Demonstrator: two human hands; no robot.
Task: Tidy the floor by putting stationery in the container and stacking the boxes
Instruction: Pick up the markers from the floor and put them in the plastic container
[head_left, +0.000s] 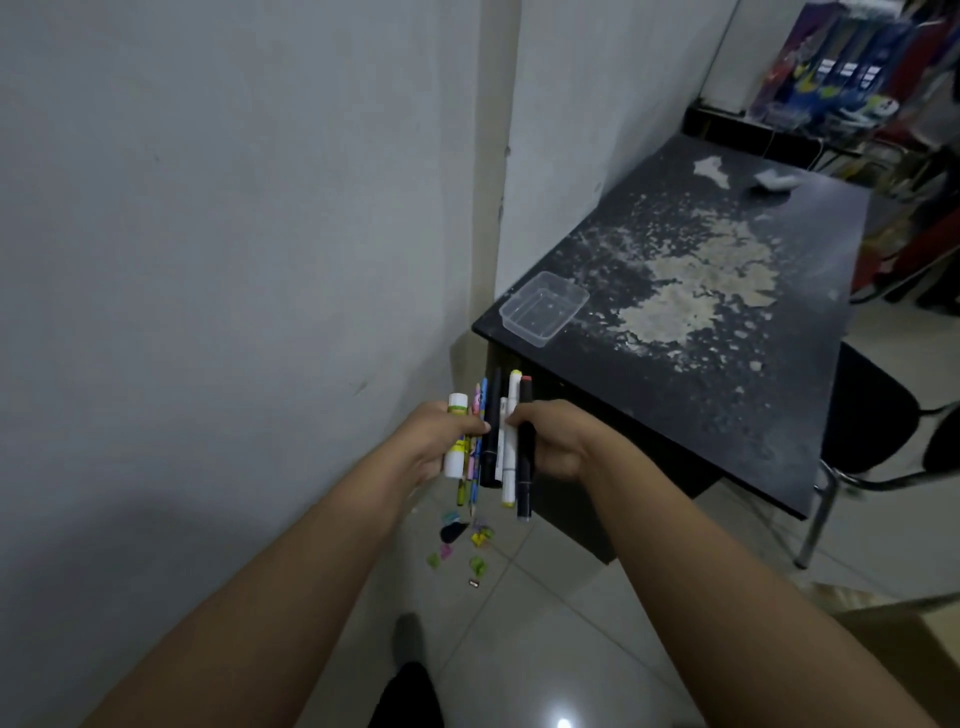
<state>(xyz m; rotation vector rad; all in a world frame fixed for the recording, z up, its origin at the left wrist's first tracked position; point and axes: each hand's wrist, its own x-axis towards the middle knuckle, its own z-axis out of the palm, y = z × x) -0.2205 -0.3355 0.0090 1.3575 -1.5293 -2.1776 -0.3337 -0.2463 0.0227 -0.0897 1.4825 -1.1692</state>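
My way to the clear container at the table's near left corner is open; the wall crowds my left, and erasers litter the floor below.

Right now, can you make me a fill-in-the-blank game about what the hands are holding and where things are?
1. The left hand and right hand hold a bunch of pens and ____ together.
2. The clear plastic container sits on the black ____.
3. Small colourful bits lie on the tiled ____ below the hands.
4. Inside, the container is ____.

Missing words: markers; table; floor; empty
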